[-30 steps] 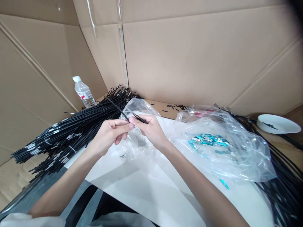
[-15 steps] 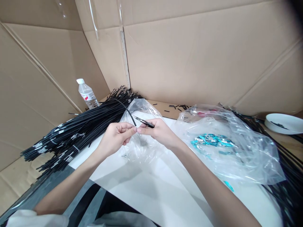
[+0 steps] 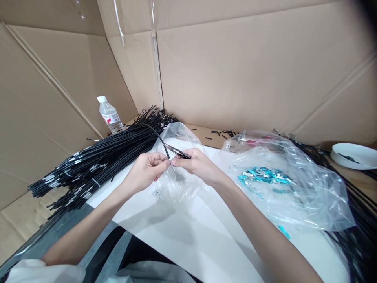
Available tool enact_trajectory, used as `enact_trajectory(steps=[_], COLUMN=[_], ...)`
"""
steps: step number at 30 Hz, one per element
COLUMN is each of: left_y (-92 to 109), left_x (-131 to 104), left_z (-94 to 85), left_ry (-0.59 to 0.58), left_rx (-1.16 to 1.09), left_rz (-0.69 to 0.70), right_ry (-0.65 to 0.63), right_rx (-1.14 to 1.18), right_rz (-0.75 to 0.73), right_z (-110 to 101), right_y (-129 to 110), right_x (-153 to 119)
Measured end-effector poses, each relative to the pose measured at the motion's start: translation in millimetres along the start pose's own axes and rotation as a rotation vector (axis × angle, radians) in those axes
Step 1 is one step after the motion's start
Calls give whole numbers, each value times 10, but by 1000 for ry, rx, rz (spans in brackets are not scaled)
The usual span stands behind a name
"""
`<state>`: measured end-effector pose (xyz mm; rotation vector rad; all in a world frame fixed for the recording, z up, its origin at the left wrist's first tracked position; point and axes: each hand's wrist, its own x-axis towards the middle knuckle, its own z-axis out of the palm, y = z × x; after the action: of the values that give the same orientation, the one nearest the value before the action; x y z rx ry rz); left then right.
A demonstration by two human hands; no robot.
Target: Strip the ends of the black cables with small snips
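The fingers of the left hand (image 3: 150,169) are closed in a narrow pinch, thumb against forefinger, upon the lower end of a black cable (image 3: 160,138). The fingers of the right hand (image 3: 196,164) hold dark tweezers (image 3: 182,153), and its thumb and forefinger come together just beside the same cable end. From there a small silver tip (image 3: 173,168) points downward; which hand grips it, I cannot tell. The tweezers cross near the cable, but whether they touch it is also not clear.

To do this fine work well, I would judge, the left pinch should be firm and close to the end, because the cable's long curve can turn the tip. The right fingers should press only lightly, and the sharp points of the tweezers should be away from the left thumb.

Below the hands lies a small clear bag (image 3: 188,136), on a white sheet (image 3: 167,224) which covers part of the bench (image 3: 200,133). To the left is a thick bundle of black cables (image 3: 118,147), with a bottle (image 3: 111,118) behind it. To the right, a large clear bag (image 3: 321,196) surrounds blue pieces (image 3: 263,175), and farther stands a white bowl (image 3: 366,154).
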<state>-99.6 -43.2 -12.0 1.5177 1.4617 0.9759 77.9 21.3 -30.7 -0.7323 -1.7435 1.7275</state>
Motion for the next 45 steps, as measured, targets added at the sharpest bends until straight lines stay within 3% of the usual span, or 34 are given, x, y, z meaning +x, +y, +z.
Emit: enact_trajectory(steps=[6,17,24,31,37,45], left_y=[-19,-76,-106,-122,-98,10], left_x=[-11,-28,-41,-41,-66,-72], left_z=[0,-109,-122,-112,-145,-200], left_ry=[1,-75,-80,-28,-107,-97], left_rx=[6,-104,-39,28,86,233], left_rz=[-8,31,11,33,42,-26], right_ry=[80,42,55,35,32,72], right_rx=[10,48,97,-25,-53,103], right_rz=[75,55,127,51,95,93], right_z=[3,55,52,10,-39,-2], right_y=[-40,-14,-6,-52,-72,-15], right_x=[-6,-13,1,-44,-30,2])
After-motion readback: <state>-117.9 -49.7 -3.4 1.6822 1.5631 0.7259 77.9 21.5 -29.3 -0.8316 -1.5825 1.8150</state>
